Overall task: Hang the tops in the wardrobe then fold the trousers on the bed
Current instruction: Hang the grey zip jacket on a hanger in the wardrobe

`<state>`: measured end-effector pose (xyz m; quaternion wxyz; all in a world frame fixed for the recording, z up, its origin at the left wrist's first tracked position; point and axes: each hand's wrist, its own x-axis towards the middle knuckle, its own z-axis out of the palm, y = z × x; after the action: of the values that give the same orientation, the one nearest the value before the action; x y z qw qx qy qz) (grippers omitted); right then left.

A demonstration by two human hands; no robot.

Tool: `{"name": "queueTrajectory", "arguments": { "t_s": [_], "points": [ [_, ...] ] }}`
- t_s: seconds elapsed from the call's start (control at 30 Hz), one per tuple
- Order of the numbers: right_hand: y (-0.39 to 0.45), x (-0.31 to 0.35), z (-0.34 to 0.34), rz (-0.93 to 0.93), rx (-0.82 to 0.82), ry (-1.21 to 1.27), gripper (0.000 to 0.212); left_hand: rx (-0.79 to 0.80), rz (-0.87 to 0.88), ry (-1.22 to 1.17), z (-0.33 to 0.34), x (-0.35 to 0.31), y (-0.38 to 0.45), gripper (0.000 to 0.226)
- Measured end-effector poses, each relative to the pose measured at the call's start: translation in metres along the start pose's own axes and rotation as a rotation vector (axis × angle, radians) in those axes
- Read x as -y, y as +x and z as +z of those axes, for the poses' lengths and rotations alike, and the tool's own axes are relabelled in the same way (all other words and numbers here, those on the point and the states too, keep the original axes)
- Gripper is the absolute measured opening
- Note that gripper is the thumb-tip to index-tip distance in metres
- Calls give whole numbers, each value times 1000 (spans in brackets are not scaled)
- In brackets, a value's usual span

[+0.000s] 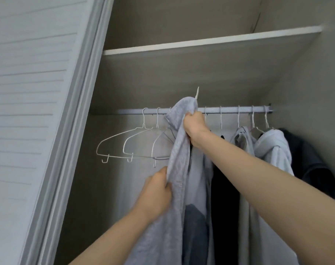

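Observation:
A light grey top point(179, 150) hangs from my two hands in front of the wardrobe rail point(230, 109). My right hand point(195, 129) grips its collar just under the rail, and a white hanger hook point(197, 93) sticks up above the fabric there. My left hand point(159, 196) is closed on the top's front edge lower down. The hanger's body is hidden inside the fabric.
Three bare white wire hangers point(128, 144) hang on the rail's left part. Pale grey point(274, 148) and dark garments point(308, 159) hang on the right, a black one point(225, 197) behind my right arm. A shelf point(210, 42) runs above. The louvred door point(28, 111) stands at left.

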<state>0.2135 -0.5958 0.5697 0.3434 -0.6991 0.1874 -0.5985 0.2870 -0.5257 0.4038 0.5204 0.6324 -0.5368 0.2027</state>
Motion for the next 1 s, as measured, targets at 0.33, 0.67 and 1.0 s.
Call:
{"name": "queueTrajectory", "arguments": {
  "t_s": [0.33, 0.67, 1.0],
  "points": [
    [52, -53, 22, -71, 105, -420, 33, 56, 34, 200, 67, 58, 38, 56],
    [59, -79, 36, 61, 24, -374, 41, 59, 71, 123, 63, 93, 23, 33],
    [13, -89, 25, -36, 62, -353, 57, 150, -23, 121, 41, 88, -29, 40]
  ]
}}
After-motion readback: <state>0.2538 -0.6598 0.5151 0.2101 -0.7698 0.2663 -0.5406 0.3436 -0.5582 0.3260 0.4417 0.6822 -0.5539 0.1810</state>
